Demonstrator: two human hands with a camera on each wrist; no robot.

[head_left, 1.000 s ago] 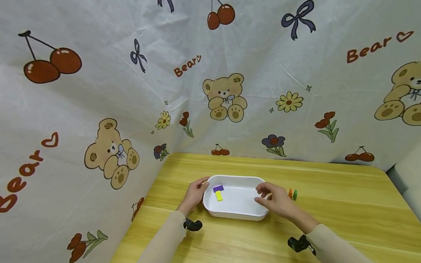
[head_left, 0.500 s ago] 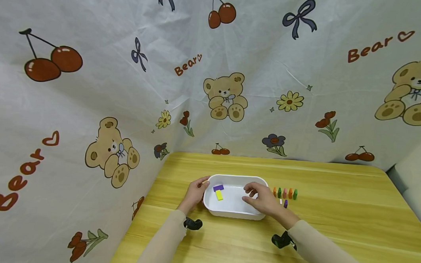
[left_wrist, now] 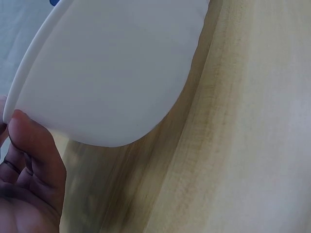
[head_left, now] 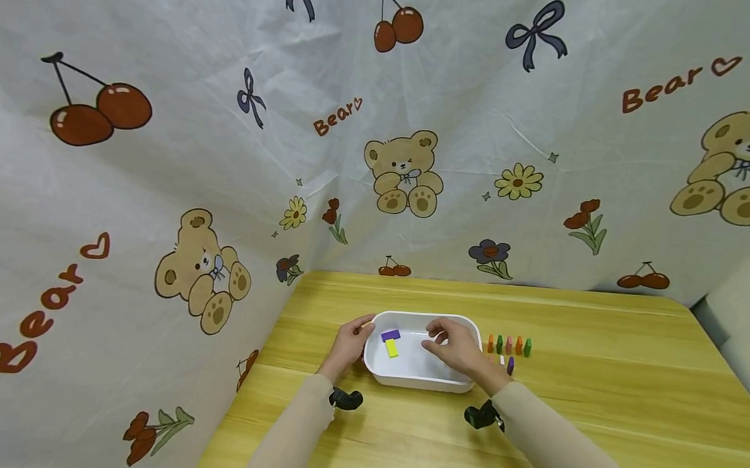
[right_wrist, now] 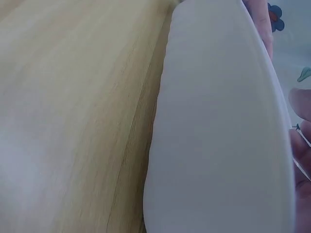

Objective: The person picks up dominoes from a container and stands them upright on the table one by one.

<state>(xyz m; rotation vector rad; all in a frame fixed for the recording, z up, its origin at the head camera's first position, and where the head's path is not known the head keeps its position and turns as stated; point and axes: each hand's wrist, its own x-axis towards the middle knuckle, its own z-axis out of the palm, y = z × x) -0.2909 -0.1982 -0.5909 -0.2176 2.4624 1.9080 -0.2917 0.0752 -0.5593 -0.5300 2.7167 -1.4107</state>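
Observation:
A white plastic tray [head_left: 418,385] stands on the table, with a purple domino-like block [head_left: 391,335] and a yellow one [head_left: 391,348] lying near its left end. My left hand [head_left: 347,344] grips the tray's left rim; the left wrist view shows the thumb [left_wrist: 34,136] against the outer wall. Above the right half of the tray hovers my right hand [head_left: 457,347], thumb and fingers bent loosely and apart, with nothing visible between them. In the right wrist view the tray wall [right_wrist: 218,116] hides part of that hand.
Just right of the tray, small coloured blocks stand on edge in two rows, among them a green block [head_left: 527,347] and a purple block [head_left: 511,365]. A printed cloth [head_left: 457,125] hangs behind and left of the wooden table [head_left: 596,387].
My right hand has moved left from the tray's right edge to above its inside, uncovering more of the standing blocks. The left hand and the tray stay put.

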